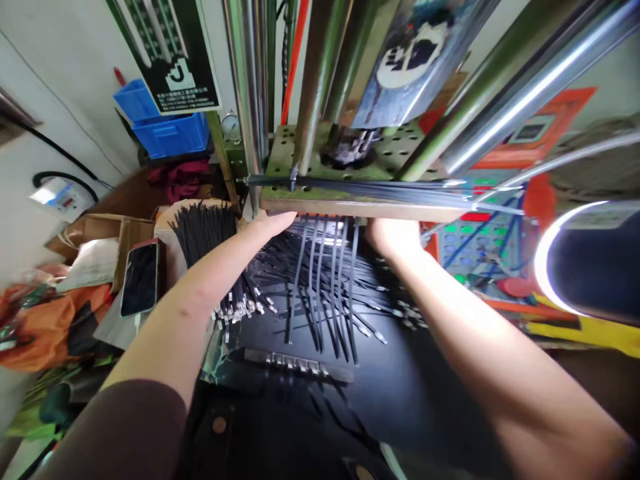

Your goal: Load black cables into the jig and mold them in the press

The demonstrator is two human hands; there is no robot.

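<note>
Your hands at the green press plate
Your left hand and right hand met its front edge, fingers hidden, so their hold was unclear. Black-coated cable ties hung below it: light, springy, best taken mid-strap.

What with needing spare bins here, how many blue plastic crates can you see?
2. One blue plastic crate sits against the wall beneath the black sign; a second crate sits behind and above it. Others may be hidden.

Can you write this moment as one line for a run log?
Left hand: at green press plate edge | Right hand: same edge | Below: black metal-tipped strips
</note>
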